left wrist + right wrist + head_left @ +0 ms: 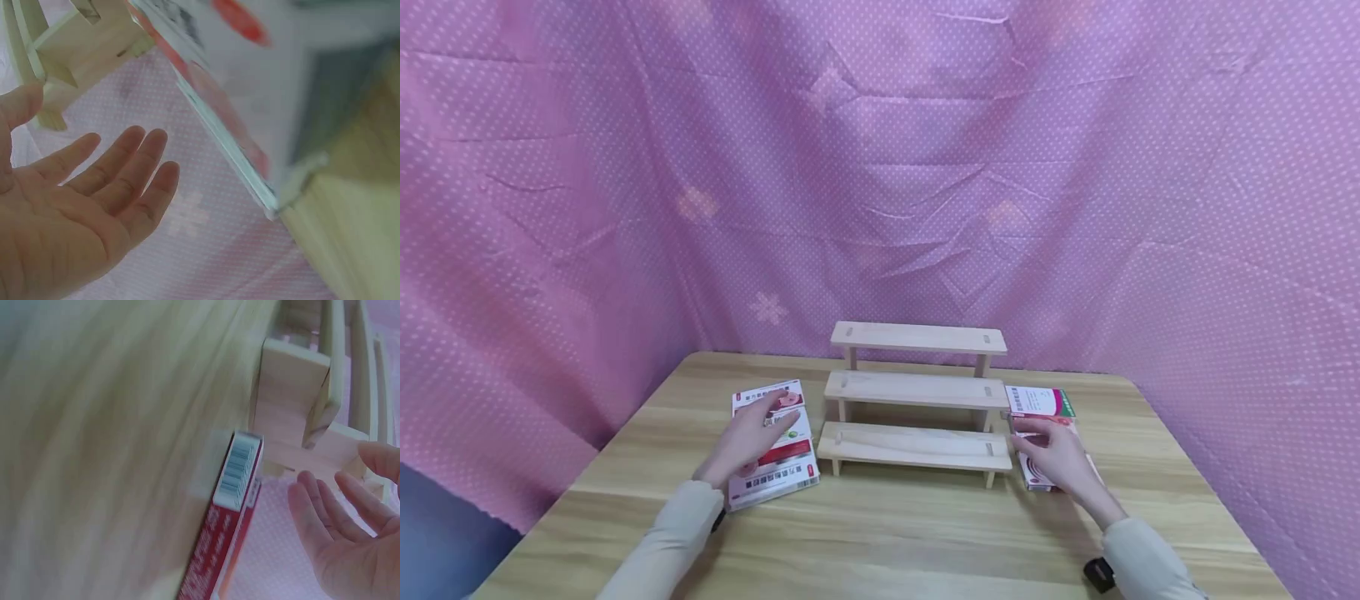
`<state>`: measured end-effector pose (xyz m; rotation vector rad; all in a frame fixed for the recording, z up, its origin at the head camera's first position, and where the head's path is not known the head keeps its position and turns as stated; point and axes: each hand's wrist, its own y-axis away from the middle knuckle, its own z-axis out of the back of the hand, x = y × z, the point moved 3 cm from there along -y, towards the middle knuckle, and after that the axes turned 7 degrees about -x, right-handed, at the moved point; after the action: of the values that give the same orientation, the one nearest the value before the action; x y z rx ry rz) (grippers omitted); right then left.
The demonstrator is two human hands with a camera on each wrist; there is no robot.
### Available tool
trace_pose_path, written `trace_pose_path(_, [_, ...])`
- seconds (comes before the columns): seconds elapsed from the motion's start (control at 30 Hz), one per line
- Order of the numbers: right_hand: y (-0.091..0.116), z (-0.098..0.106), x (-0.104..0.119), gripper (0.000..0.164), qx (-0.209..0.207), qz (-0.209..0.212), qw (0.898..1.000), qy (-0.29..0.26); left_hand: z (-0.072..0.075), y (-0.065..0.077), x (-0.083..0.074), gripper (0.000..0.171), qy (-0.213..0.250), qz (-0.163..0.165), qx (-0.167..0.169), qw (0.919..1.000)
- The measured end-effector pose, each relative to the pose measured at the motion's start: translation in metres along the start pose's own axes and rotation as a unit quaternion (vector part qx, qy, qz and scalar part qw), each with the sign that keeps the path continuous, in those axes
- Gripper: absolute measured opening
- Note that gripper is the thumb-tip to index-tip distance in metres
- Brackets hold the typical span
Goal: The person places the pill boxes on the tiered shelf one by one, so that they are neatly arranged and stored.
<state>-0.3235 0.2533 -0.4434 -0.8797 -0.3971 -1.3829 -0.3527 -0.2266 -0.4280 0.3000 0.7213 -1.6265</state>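
Wooden stand as hub, left hand at 9 o'clock and right hand at 4, both loosely spread, should pinch boxes squarely by opposite edges.

**A:** Can anyone actually read anything here?

**B:** Nope, no full words. Nearest white carton left of the three-tier wooden stand has a row of dark Chinese-looking characters, too tiny for me. The white, magenta and green carton right of the stand, same deal.

**A:** And the red-and-white carton beside the stand, right wrist view?

**B:** Barcode on white, then white print on red, blurred lol.
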Motion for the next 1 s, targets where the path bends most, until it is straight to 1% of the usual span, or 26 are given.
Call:
trace_pose_path(0.07, [0.001, -0.003, -0.002, 0.045, 0.037, -0.034, 0.997, -0.054, 0.001, 0.001, 0.006, 0.064, 0.022, 0.013, 0.014, 0.9996])
trace_pose_path(0.1, [0.002, -0.005, -0.003, 0.048, 0.056, -0.053, 0.993, -0.089, 0.001, 0.001, 0.009, 0.064, 0.03, 0.015, 0.022, 0.9992])
trace_pose_path(0.17, [0.004, -0.009, -0.004, 0.055, 0.095, -0.085, 0.98, -0.155, 0.002, 0.003, 0.014, 0.063, 0.053, 0.019, 0.037, 0.9977])
trace_pose_path(0.23, [0.005, -0.013, -0.005, 0.061, 0.127, -0.114, 0.961, -0.216, 0.002, 0.005, 0.019, 0.06, 0.074, 0.024, 0.051, 0.9956])
trace_pose_path(0.27, [0.006, -0.015, -0.005, 0.063, 0.136, -0.128, 0.954, -0.237, 0.002, 0.006, 0.021, 0.059, 0.084, 0.028, 0.057, 0.9944])
trace_pose_path(0.3, [0.006, -0.017, -0.005, 0.063, 0.141, -0.138, 0.948, -0.25, 0.003, 0.008, 0.024, 0.058, 0.09, 0.027, 0.062, 0.9936])
trace_pose_path(0.4, [0.004, -0.021, -0.008, 0.063, 0.15, -0.166, 0.936, -0.272, 0.004, 0.013, 0.03, 0.057, 0.091, 0.027, 0.08, 0.9922])
trace_pose_path(0.43, [0.004, -0.022, -0.009, 0.063, 0.15, -0.173, 0.933, -0.277, 0.005, 0.015, 0.031, 0.057, 0.089, 0.02, 0.088, 0.992])
trace_pose_path(0.53, [0.002, -0.023, -0.011, 0.063, 0.151, -0.188, 0.929, -0.282, 0.008, 0.021, 0.035, 0.06, 0.085, 0.002, 0.115, 0.9897])
trace_pose_path(0.67, [0.002, -0.025, -0.011, 0.062, 0.152, -0.198, 0.925, -0.287, 0.013, 0.028, 0.038, 0.066, 0.09, -0.023, 0.15, 0.9843])
trace_pose_path(0.77, [0.002, -0.027, -0.011, 0.062, 0.154, -0.202, 0.923, -0.288, 0.017, 0.033, 0.041, 0.071, 0.075, -0.048, 0.156, 0.9838])
trace_pose_path(0.87, [0.003, -0.027, -0.011, 0.061, 0.15, -0.21, 0.922, -0.29, 0.021, 0.037, 0.042, 0.075, 0.049, -0.073, 0.156, 0.9839])
trace_pose_path(0.93, [0.003, -0.028, -0.012, 0.061, 0.152, -0.211, 0.921, -0.29, 0.022, 0.04, 0.044, 0.079, 0.04, -0.072, 0.156, 0.9843])
trace_pose_path(1.0, [0.003, -0.028, -0.013, 0.06, 0.148, -0.217, 0.92, -0.291, 0.024, 0.043, 0.045, 0.081, 0.028, -0.078, 0.157, 0.9841])
